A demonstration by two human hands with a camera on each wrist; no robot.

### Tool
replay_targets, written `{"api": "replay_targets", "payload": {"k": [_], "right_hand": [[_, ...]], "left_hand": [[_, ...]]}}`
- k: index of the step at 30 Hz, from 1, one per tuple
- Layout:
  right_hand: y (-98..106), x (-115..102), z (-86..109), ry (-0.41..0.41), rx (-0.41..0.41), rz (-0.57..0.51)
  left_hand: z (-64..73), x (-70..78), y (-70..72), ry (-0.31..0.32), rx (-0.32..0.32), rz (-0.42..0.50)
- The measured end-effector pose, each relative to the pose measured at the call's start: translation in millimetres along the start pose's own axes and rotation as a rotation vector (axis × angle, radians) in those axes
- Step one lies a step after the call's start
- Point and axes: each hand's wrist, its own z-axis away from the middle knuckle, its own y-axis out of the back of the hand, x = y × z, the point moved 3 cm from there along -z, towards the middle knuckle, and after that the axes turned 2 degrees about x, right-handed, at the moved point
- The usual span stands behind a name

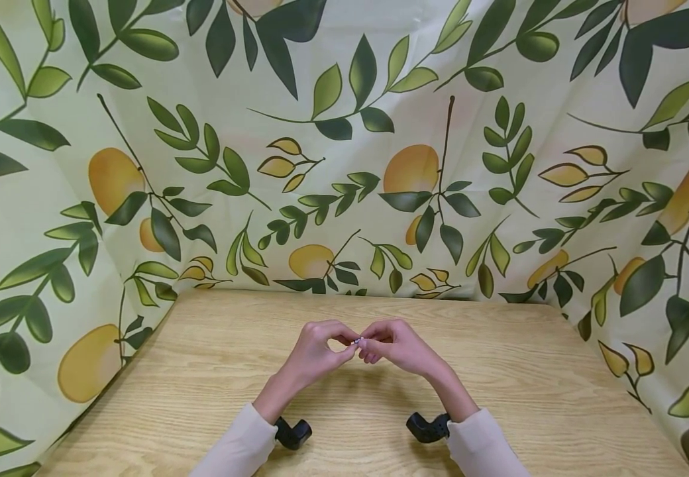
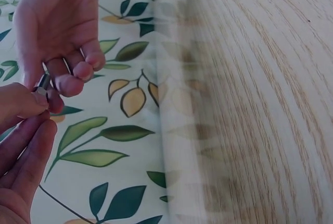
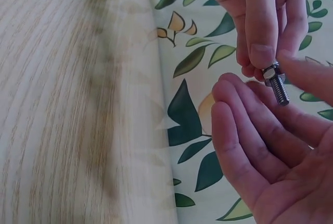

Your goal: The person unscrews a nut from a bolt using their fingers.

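Pale cream long sleeves (image 1: 238,442), two, at the lower border of the head view; a stubby black device (image 1: 293,434) juts inward beside the left cuff, a matching black device (image 1: 428,428) beside the right.

Left hand (image 1: 319,346), bare: thumb and fingertips pinch the hexagonal part of the hardware below.

Right hand (image 1: 403,348), bare: thumb and index finger come together about the same piece, other fingers loosely bent; their exact contact is partly hidden.

Small silver-grey metal bolt (image 3: 279,87), one: threaded shank, faceted hexagonal section. Located between the two hands, above the tabletop, tilted, threads toward the right palm. Whether the hexagonal section is a head or a separate nut cannot be told.

Risks, as judged: a smooth, tiny part in fingertip grips could slip if one pinch loosens before the other is firm; crowded fingertips could knock it askew; dropped, it would probably roll.

Tabletop (image 1: 201,371), light wood-grain: extends to either side of both hands, giving lateral room. Far edge, beyond the hands, meets a cream cloth backdrop (image 1: 344,149) printed with green leaves and orange fruit; cloth also bounds the left and right sides.
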Motion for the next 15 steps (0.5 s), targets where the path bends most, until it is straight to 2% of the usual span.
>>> {"api": "replay_targets", "payload": {"k": [9,15], "right_hand": [[-0.8,-1.1,0.5,0.002,0.028,0.003],[0.1,-0.5,0.8,0.006,0.013,0.003]], "left_hand": [[0.7,-0.7,-0.1,0.007,-0.001,0.005],[0.3,-0.6,-0.3,-0.002,0.005,-0.014]]}}
